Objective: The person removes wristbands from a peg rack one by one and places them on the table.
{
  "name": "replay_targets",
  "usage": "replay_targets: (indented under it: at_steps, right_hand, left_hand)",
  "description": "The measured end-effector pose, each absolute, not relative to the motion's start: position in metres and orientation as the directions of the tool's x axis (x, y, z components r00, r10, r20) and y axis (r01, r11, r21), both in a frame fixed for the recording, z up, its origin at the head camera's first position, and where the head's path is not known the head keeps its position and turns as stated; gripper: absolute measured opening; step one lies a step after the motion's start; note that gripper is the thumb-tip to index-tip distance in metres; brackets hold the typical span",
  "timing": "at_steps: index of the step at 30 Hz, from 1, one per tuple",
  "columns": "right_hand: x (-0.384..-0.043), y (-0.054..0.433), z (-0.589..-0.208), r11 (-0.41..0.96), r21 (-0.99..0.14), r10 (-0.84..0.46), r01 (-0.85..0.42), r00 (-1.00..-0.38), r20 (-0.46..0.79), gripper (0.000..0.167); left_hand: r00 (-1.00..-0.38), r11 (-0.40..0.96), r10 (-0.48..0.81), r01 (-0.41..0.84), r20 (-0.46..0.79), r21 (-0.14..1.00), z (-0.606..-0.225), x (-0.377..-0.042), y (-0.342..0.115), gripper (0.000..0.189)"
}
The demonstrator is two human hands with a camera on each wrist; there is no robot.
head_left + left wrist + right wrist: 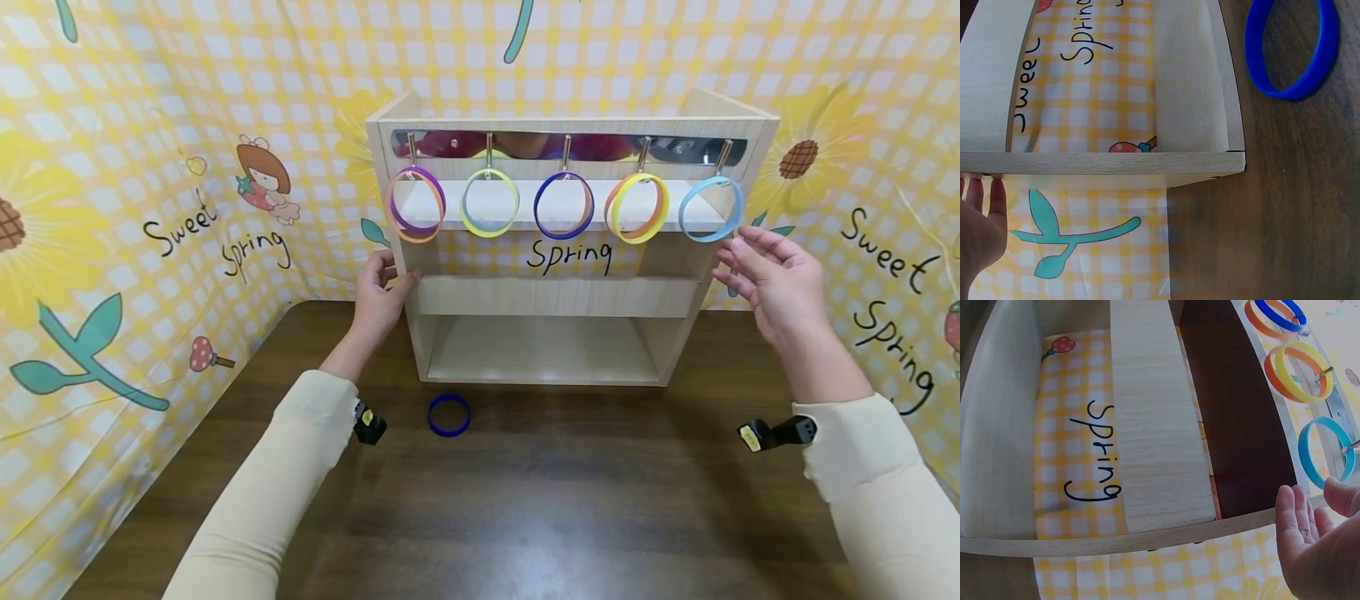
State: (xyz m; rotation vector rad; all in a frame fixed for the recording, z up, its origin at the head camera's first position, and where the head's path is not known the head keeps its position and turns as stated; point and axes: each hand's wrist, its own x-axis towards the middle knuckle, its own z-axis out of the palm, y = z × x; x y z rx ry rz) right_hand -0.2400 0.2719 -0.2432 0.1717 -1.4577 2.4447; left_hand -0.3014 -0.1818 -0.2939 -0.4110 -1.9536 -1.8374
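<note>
A pale wooden rack stands upright on the table. My left hand touches its left side panel; in the left wrist view the fingertips lie against the outer face. My right hand is beside the right side, fingers loosely extended, close to a light blue wristband on the rightmost hook. From the other hooks hang wristbands: purple and orange, yellow with a bluish one, dark blue and orange, yellow and orange. Neither hand holds anything.
A dark blue wristband lies on the brown wooden table in front of the rack's lower left corner. Yellow checked cloth with flowers and lettering surrounds the table at the back and sides. A shiny metal strip carries the hooks.
</note>
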Motion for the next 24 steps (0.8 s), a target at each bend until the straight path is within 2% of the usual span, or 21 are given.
replay_targets:
  at_steps: [8, 18, 24]
  right_hand:
    - [-0.245, 0.272, -0.235, -0.468, -0.832, 0.163, -0.297, -0.955, 0.249, 0.029]
    - [-0.249, 0.265, -0.231, -0.517, -0.802, 0.150, -0.300, -0.954, 0.260, 0.022]
    - [-0.246, 0.265, -0.230, -0.492, -0.824, 0.161, -0.282, -0.959, 0.232, 0.023]
  left_hand:
    - [-0.865, 0.079, -0.075, 0.491, 0.496, 0.868, -0.294, -0.301, -0.182, 0.034]
    - [-0.867, 0.072, -0.062, 0.491, 0.495, 0.868, -0.294, -0.301, -0.182, 0.037]
    - [-0.863, 0.067, -0.064, 0.498, 0.502, 0.865, -0.295, -0.301, -0.182, 0.038]
